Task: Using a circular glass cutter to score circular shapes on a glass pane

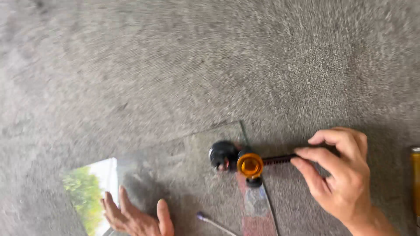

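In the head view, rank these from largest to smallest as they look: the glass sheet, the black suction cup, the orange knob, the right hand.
1. Glass sheet, by far the widest.
2. Right hand, on the tool's dark bar.
3. Black suction cup and orange knob: these look nearly alike, so I won't rank them.

right hand (339, 175) grips cutter bar (280, 159) | left hand (135, 216) flat on glass sheet (183, 175) (grey carpet (175, 65) beneath)

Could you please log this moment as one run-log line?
left hand: flat on glass sheet | right hand: gripping bar of black-and-orange cutter tool | surface: grey carpet
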